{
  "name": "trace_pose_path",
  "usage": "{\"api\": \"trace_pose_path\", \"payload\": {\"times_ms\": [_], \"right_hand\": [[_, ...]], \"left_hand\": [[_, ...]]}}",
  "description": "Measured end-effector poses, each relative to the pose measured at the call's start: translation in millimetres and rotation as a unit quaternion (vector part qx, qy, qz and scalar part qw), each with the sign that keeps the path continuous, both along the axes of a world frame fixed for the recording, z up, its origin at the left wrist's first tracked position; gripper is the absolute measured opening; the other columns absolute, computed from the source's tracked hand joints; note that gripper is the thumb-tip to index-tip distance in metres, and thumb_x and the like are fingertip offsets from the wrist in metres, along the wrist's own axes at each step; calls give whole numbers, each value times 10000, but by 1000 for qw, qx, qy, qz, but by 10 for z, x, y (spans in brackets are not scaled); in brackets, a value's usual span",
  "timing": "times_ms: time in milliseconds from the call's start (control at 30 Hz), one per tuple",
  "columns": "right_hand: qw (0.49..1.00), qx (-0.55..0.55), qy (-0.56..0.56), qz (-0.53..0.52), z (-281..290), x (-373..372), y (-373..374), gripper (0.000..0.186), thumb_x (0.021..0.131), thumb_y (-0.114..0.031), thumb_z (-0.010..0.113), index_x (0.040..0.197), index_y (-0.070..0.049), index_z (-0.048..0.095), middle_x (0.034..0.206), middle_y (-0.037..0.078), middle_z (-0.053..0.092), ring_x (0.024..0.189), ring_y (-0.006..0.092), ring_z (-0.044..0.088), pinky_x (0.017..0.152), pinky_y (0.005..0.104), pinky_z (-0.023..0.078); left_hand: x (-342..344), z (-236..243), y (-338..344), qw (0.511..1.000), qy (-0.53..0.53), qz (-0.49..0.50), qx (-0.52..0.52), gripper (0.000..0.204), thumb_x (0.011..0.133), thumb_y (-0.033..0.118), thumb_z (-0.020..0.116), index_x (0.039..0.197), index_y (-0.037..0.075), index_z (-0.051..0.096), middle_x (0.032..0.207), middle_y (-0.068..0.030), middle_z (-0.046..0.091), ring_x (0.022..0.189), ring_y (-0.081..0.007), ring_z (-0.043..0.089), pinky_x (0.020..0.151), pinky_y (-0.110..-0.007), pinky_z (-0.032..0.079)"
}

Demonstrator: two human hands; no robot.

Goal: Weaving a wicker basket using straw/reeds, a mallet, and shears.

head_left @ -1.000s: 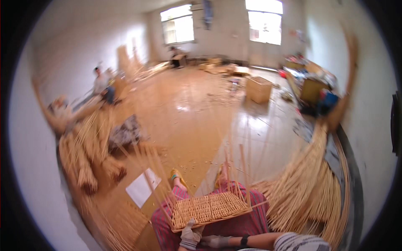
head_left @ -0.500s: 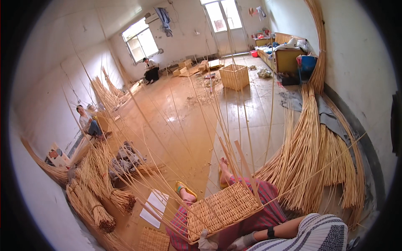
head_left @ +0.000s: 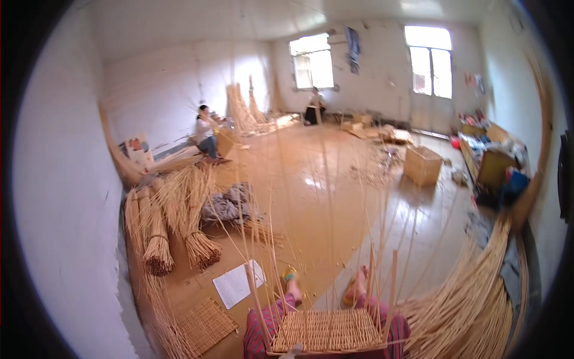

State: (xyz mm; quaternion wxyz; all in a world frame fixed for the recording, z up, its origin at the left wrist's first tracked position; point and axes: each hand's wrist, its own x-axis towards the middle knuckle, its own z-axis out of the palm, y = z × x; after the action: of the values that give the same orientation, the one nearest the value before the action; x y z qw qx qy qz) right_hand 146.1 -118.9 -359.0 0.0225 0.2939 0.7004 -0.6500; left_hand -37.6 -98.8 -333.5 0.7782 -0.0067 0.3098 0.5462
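Observation:
On my lap lies a rectangular woven wicker panel, with flat wooden stakes standing at its corners and long thin canes rising from its edges. A small part of my left hand, in a grey glove, shows at the panel's near edge. It appears closed over that edge, with most of the fingers hidden below the picture. My right hand is out of view.
A second woven panel and a white paper sheet lie at left. Cane bundles lie beyond; a large heap of canes spreads at right. A wicker box stands farther off. Two people sit near the far walls.
The view has swung left and levelled. The panel now sits squarer on my lap, its stakes upright. My right hand and forearm have left the picture, and less of my left hand shows.

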Motion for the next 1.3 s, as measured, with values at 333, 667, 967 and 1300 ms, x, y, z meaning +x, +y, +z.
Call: {"api": "trace_pose_path", "payload": {"times_ms": [333, 667, 967, 1300], "right_hand": [[999, -4, -6, 42, 170, 45, 110, 252, 1042, -225, 515, 1223, -81, 617, 1101, 100, 674, 1035, 208, 602, 920, 366, 451], [996, -56, 45, 50, 9, 44, -80, 205, 1034, -231, 523, 1078, -81, 655, 935, 82, 689, 849, 202, 638, 769, 369, 506], [997, -45, 13, 58, 530, -25, -5, 217, 1027, -272, 534, 1009, -106, 672, 898, 22, 671, 827, 130, 597, 750, 324, 498], [995, 15, 9, 95, 488, 7, 41, 314, 1011, -345, 544, 1109, -77, 675, 1047, 107, 703, 989, 232, 641, 893, 393, 500]], "left_hand": [[-184, -93, 9, 999, -36, -3, -20, 550, 952, 149, 698, 1421, -26, 470, 1407, -221, 569, 1281, -374, 572, 1113, -521, 487], [-215, -222, -132, 998, -26, -21, -48, 559, 948, 159, 707, 1416, -35, 471, 1407, -226, 568, 1274, -373, 578, 1116, -515, 485], [-327, -398, -206, 996, -19, -29, -84, 567, 943, 168, 716, 1411, -42, 473, 1407, -230, 567, 1267, -373, 583, 1118, -510, 483], [-481, -528, -265, 993, 4, -41, -106, 577, 939, 178, 725, 1405, -51, 474, 1407, -235, 566, 1259, -372, 589, 1121, -504, 482]]}}
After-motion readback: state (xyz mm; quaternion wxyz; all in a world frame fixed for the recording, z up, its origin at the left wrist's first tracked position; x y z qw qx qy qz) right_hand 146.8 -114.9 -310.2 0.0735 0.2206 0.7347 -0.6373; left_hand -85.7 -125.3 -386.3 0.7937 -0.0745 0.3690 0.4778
